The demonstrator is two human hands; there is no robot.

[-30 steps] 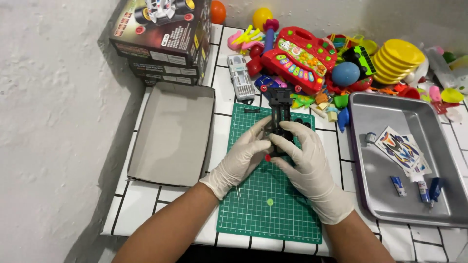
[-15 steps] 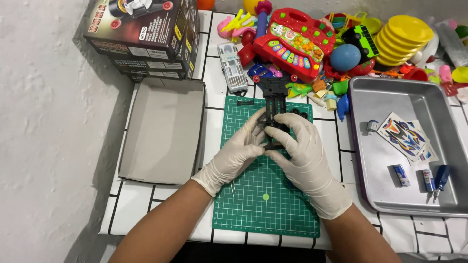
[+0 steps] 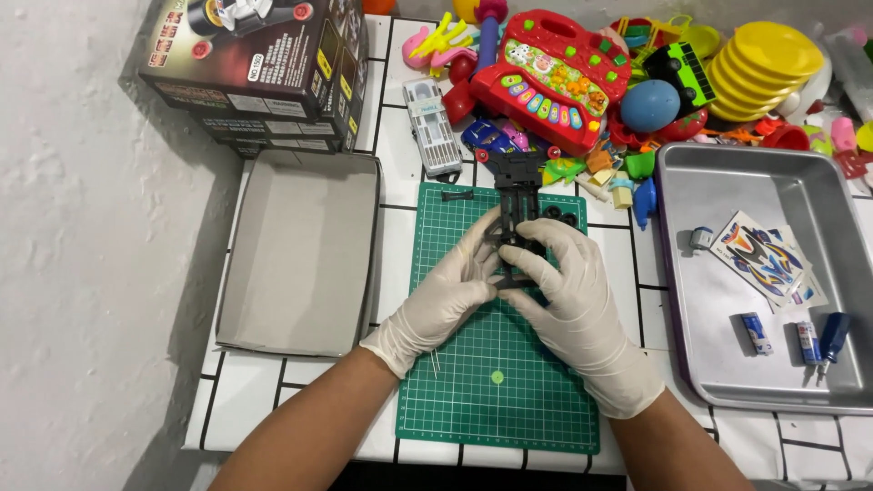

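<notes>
Both my hands wear white gloves and meet over a green cutting mat (image 3: pixel 496 382). My left hand (image 3: pixel 446 295) and my right hand (image 3: pixel 568 291) together grip a black plastic toy car chassis (image 3: pixel 516 214), whose far end sticks out beyond my fingers. A small black axle piece (image 3: pixel 457 195) lies on the mat's far left corner. Small black wheels (image 3: pixel 562 215) lie on the mat just right of the chassis.
An open grey cardboard box lid (image 3: pixel 305 255) lies left of the mat, with stacked dark toy boxes (image 3: pixel 264 64) behind it. A metal tray (image 3: pixel 718 300) at right holds a sticker sheet (image 3: pixel 764 259), batteries and a blue screwdriver (image 3: pixel 829 336). Colourful toys (image 3: pixel 564 77) crowd the back.
My hands stay on the chassis; the fingers have shifted slightly along it. The view has tilted, so everything sits a little lower in the picture.
</notes>
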